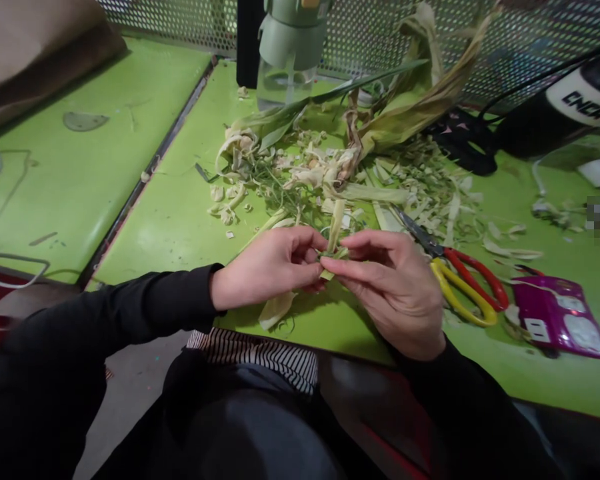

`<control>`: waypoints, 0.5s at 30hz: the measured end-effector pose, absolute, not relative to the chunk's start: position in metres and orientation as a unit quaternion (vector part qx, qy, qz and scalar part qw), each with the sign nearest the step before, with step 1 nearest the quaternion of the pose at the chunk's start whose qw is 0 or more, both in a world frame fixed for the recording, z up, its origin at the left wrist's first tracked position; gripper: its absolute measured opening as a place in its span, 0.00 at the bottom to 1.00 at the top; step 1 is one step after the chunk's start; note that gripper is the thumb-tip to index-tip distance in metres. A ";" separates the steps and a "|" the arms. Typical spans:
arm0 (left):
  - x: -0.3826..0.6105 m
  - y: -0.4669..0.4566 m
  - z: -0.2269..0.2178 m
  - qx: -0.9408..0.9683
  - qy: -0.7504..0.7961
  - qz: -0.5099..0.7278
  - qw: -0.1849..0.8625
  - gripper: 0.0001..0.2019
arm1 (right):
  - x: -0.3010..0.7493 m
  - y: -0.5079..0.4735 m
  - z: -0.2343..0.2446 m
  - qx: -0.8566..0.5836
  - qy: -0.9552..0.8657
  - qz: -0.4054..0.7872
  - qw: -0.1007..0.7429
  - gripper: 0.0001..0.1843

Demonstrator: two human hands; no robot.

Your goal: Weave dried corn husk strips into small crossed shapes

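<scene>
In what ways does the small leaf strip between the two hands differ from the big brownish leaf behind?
Size: the leaf strip is short and narrow; the big leaf is much longer and broader. Colour: the leaf strip is pale yellow-green, while the big leaf has brownish parts. Place: the leaf strip is between the left hand and the right hand; no hand touches the big leaf. Both are yellowish plant pieces.

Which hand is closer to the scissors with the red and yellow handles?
The right hand. It is close beside the scissors, just to their left; the left hand is farther left, beyond the right hand.
</scene>
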State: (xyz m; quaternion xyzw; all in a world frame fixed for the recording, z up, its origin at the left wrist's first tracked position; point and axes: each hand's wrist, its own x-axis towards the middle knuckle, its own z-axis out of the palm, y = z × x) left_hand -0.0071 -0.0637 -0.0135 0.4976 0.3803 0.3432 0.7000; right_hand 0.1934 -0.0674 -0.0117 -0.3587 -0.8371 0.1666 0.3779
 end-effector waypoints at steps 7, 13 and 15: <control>-0.011 -0.066 -0.011 0.653 0.386 0.314 0.572 0.09 | 0.185 -0.068 -0.014 -0.437 -0.707 0.353 0.431 0.14; -0.009 -0.064 -0.006 0.577 0.339 0.315 0.673 0.13 | 0.186 -0.067 -0.012 -0.463 -0.609 0.489 0.420 0.21; -0.008 -0.063 -0.008 0.541 0.338 0.316 0.702 0.13 | 0.188 -0.068 -0.012 -0.469 -0.614 0.495 0.398 0.21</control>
